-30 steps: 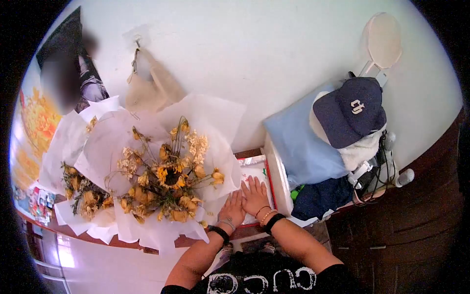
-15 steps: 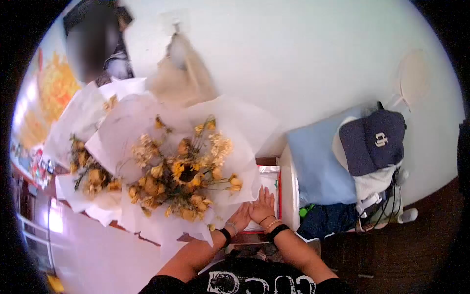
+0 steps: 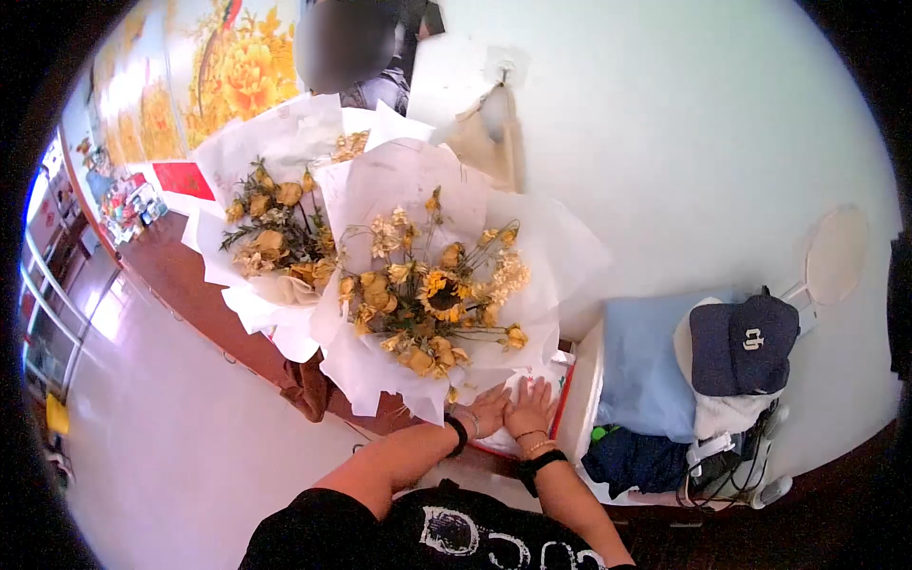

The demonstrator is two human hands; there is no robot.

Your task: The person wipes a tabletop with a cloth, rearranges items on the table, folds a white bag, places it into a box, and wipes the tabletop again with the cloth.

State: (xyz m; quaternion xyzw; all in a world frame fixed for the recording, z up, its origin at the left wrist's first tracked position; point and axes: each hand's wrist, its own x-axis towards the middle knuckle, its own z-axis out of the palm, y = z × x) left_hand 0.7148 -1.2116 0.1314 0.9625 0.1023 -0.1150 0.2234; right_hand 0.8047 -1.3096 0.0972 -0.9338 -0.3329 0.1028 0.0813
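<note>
My right hand [image 3: 532, 410] lies flat with fingers stretched on a white surface edged in red [image 3: 502, 441], which looks like a shallow box or its lid. Close beside it, my left hand [image 3: 488, 410] rests with its fingers pointing toward the right one, near the lower paper edge of a bouquet. That bouquet of dried yellow flowers [image 3: 442, 294], with a sunflower in its middle, is wrapped in white paper and covers part of the red-edged item. Neither hand holds anything that I can see.
A second dried bouquet [image 3: 275, 228] stands to the left. On the right sit a light blue cloth item [image 3: 646, 366], a dark cap [image 3: 744, 344], dark folded fabric [image 3: 635, 463] and cables [image 3: 736, 475]. A beige bag [image 3: 484, 147] hangs on the wall, and a brown cloth [image 3: 307, 388] droops over the cabinet edge.
My view has swung left, so the bouquets and wall items appear farther right, and more floor and cabinet show. My hands remain on the red-edged item, with the right fingers now lying more spread.
</note>
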